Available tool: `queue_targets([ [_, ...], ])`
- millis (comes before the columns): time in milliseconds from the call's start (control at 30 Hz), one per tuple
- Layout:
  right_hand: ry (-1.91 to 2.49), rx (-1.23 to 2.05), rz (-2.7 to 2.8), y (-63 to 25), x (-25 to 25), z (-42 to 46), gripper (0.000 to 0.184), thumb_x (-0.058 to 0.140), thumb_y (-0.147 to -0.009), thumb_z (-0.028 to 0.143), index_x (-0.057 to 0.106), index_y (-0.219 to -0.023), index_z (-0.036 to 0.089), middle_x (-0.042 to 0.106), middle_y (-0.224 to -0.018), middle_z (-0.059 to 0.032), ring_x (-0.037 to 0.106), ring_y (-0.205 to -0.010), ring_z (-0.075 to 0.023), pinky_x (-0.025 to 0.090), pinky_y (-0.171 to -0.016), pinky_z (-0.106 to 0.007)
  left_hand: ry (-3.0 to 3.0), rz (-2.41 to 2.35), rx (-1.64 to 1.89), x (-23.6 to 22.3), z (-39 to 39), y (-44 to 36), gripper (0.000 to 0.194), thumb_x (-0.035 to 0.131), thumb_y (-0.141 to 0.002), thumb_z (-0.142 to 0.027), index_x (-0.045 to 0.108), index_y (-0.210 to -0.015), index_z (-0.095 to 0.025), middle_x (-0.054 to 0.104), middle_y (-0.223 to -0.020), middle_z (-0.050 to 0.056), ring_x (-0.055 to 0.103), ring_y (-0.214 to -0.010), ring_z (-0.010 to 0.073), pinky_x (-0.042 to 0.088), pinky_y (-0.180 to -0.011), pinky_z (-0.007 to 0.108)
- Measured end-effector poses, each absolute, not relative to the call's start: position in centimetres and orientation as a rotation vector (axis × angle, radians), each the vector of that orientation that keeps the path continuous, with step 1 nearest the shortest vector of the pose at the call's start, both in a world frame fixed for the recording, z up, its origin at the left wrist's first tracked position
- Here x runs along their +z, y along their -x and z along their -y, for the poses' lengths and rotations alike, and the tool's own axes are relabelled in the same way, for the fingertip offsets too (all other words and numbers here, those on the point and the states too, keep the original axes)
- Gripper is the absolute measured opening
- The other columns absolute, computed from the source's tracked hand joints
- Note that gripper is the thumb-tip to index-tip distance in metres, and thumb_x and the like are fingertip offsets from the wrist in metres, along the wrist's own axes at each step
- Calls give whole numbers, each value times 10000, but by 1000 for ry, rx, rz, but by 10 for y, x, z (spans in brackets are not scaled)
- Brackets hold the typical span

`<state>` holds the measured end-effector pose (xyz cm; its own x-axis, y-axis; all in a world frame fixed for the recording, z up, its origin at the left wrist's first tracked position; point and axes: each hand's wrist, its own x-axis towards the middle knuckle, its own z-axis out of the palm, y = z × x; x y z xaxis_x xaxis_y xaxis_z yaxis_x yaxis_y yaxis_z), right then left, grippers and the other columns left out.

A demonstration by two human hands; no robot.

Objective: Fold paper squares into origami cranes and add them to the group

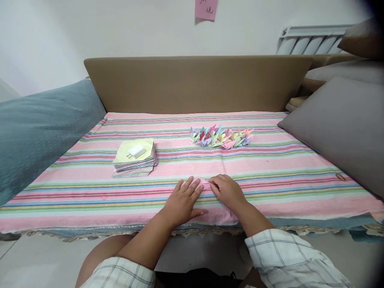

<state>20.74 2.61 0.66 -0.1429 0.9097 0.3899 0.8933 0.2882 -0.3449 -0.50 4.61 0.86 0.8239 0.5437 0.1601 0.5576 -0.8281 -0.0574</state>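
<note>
A small folded piece of pink paper (204,183) lies on the striped cloth near the front edge. My left hand (184,202) rests flat with its fingers spread, the fingertips pressing the left part of the paper. From the other side, my right hand (227,191) pinches the paper's right end between thumb and forefinger. Part of the paper is hidden under the left fingers. Beyond my hands stands a cluster of folded paper cranes (222,138) in many colours. To the left is a stack of square paper sheets (135,162) with a white charger plug (137,151) on top.
The striped cloth (75,192) covers a sofa seat with a brown backrest (192,84). A blue cushion (51,128) borders the left side, a grey pillow (339,124) the right. A small brown object (341,177) lies near the pillow. A pink note (206,9) hangs on the wall.
</note>
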Motion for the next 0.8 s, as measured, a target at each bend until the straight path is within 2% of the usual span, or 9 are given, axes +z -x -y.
queue_targets([
  [200,1666,-48,2037,-200,6,-24,135,489,-841,150,615,-854,200,616,-797,-28,551,-800,-178,388,-703,-275,2870,871,-222,7,-45,5,738,270,-840,-681,280,-1421,-226,265,-1500,64,226,-1372,277,187,-1096,471],
  [400,1659,-32,1945,-194,7,-26,65,536,-824,206,600,-817,203,584,-745,-15,522,-745,-170,369,-670,-268,2906,883,-228,9,-45,4,741,296,-840,-671,287,-1420,-209,276,-1494,79,227,-1368,290,185,-1091,483],
  [567,1674,-103,1920,-189,4,-30,91,510,-818,164,577,-773,206,575,-732,-16,518,-729,-167,358,-671,-270,2916,879,-231,10,-45,4,743,305,-838,-672,288,-1420,-211,295,-1485,90,242,-1362,292,186,-1087,474],
  [800,1741,-35,1924,-194,6,-27,105,510,-812,148,578,-794,226,587,-754,-2,542,-739,-157,349,-602,-256,2887,876,-251,8,-45,4,741,314,-828,-681,301,-1411,-224,315,-1476,86,272,-1349,284,201,-1076,463],
])
